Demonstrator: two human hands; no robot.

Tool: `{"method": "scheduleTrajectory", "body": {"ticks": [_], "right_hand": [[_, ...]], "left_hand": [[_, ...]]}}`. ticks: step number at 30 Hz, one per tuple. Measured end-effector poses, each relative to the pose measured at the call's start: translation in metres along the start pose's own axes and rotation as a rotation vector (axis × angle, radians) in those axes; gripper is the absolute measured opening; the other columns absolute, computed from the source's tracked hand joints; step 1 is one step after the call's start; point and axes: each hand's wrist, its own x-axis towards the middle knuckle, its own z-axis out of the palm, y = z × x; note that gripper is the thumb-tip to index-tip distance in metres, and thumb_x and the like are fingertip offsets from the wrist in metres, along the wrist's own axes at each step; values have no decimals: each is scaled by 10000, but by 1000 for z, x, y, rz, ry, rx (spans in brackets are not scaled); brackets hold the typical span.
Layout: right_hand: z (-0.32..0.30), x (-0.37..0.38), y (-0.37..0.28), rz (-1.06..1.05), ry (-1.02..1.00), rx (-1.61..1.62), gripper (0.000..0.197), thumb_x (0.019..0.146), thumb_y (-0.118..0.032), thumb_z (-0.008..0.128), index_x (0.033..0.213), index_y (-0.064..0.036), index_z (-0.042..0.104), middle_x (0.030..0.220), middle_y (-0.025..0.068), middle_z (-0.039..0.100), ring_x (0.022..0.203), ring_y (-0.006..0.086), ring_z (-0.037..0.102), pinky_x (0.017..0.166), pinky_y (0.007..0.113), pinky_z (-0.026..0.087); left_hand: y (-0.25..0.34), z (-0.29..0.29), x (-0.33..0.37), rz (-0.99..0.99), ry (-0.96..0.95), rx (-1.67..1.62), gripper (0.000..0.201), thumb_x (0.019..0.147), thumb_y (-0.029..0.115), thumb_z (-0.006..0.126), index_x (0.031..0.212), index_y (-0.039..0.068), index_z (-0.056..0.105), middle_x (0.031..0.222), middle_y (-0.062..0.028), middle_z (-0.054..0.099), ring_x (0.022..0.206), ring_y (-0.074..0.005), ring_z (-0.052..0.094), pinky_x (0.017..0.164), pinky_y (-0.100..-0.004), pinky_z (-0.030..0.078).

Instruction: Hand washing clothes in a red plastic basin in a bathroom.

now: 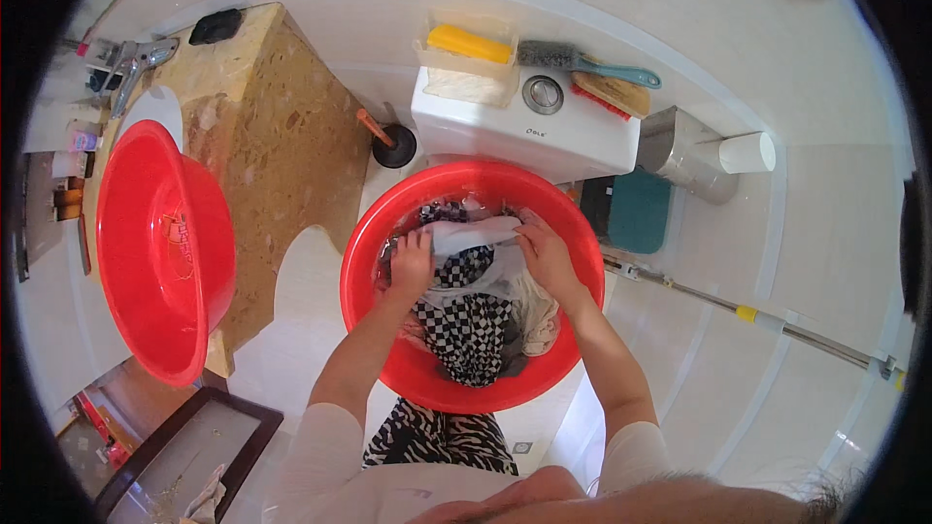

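Note:
A large red basin (357,277) sits in front of me, filled with wet laundry. Across its far half a white cloth (473,235) is stretched between my hands. My left hand (412,265) has its fingers closed on the left end of this cloth. At the opposite end, my right hand (549,257) pinches the cloth between thumb and fingers. Beneath lies a black-and-white checkered garment (464,335), partly covered by the white cloth's hanging folds. A cream cloth (540,315) rests against the basin's right wall, below my right hand.
Another red basin (126,243) leans at the left by a stone counter (291,97). Beyond my basin stands a white toilet tank (524,136) carrying a grey scrub brush (553,55) and a wooden brush (616,92). A plunger (395,147), metal bin (694,160) and long pole (815,340) surround it.

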Motion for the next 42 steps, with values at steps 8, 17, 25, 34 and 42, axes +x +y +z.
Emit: {"method": "scheduleTrajectory", "body": {"ticks": [8,17,25,34,42], "right_hand": [[-62,1,-13,308,67,304,197,885,-53,524,1058,-4,607,1020,171,643,970,302,621,856,340,462],[-90,-14,-36,36,-29,1,221,818,0,547,1008,-51,646,1011,136,651,950,286,618,845,362,469],[39,-117,48,5,-187,-183,230,802,-68,579,1019,-64,652,998,125,660,966,295,619,844,418,480],[70,-43,82,831,-149,176,265,825,-216,649,979,-2,624,938,151,653,885,223,648,758,350,497],[82,-53,94,388,290,360,200,888,-211,584,942,-19,602,933,115,633,849,220,613,735,365,497]], "left_hand": [[3,-89,28,-139,181,-489,138,782,62,592,911,39,634,905,-162,647,808,-344,634,747,-402,506],[13,-130,2,86,313,-387,167,723,3,604,887,30,591,964,-143,579,922,-326,579,779,-399,484],[-42,-2,-74,27,-230,-356,199,711,55,655,902,54,598,997,-131,560,991,-333,543,846,-423,463],[-60,56,-13,-917,50,-919,376,775,266,732,1012,-5,620,867,-125,650,783,-227,629,722,-347,505],[-47,62,-3,-599,57,-782,232,788,192,702,913,17,616,844,-126,644,752,-243,618,706,-365,498]]}}
